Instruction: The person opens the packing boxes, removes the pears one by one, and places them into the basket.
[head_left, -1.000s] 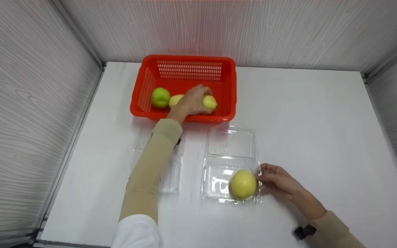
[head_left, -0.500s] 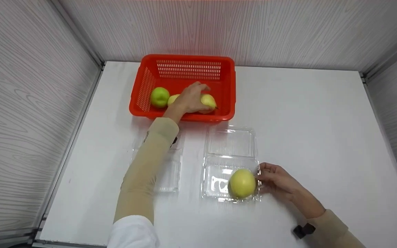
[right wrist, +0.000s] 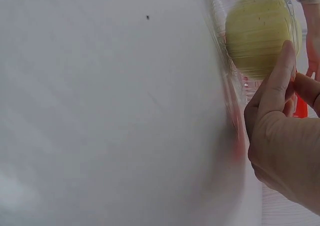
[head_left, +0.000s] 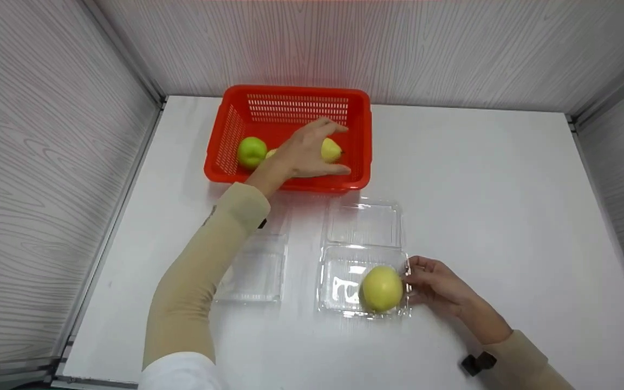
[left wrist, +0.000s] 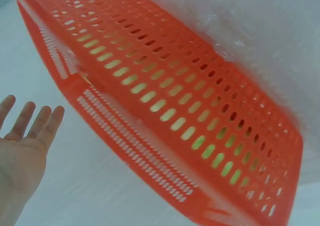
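Note:
My left hand [head_left: 309, 151] is over the red basket [head_left: 363, 135] with thumb and fingers spread apart. Between them, lower down in the basket, shows a yellow pear [head_left: 330, 150]. The left wrist view has the same hand [left wrist: 27, 146] with its fingers extended, holding nothing. A green apple [head_left: 252, 152] lies at the basket's left side; another yellow fruit is mostly covered by the wrist. At lower right, my right hand [head_left: 439, 284] pinches the right edge of a clear plastic container [head_left: 339, 271]. One round yellow pear [head_left: 382, 288] sits in that container's right half.
A second clear plastic container [head_left: 255, 276] lies open on the white table [head_left: 480, 189], partly under the left forearm. The first container's lid [head_left: 363, 225] is folded back toward the basket. Wood-grain panels [head_left: 426, 49] enclose the table at the back and sides.
The left hand has spread its thumb and fingers wider and lifted slightly off the pear, which now shows between them. The left forearm has swung leftward. The right hand stays put.

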Available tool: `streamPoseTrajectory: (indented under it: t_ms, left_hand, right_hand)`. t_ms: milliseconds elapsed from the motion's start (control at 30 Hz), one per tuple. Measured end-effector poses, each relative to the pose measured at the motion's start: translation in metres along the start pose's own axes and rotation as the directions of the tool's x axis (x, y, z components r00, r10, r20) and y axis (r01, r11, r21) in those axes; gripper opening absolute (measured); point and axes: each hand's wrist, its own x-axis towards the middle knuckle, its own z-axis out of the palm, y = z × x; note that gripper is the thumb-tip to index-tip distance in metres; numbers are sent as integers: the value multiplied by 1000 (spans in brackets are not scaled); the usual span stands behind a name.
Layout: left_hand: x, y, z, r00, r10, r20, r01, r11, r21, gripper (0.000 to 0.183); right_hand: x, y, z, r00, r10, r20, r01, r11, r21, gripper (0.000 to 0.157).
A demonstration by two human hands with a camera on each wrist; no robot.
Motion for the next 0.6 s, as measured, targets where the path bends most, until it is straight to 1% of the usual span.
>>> streamPoseTrajectory:
  t_ms: [133,267,367,467,600]
  left_hand:
    - [-8,19,3,992,121,21,-121,993,9,81]
    - [-17,39,10,977,206,56,-206,979,-9,79]
    - [-25,51,18,962,253,99,-254,967,-12,79]
    - [-33,60,29,944,297,145,-301,954,3,82]
    - [-44,69,41,915,351,200,-358,934,0,83]
  right_hand:
    - [0,0,0,1000,-3,12,3,1000,3,16]
    - [1,-1,1,1000,0,13,0,1000,5,16]
    - [1,-1,1,1000,5,5,-5,1000,-4,16]
    - [1,-1,1,1000,11,-8,-11,1000,-19,16]
    - [1,-1,1,1000,11,-9,-11,1000,-22,15]
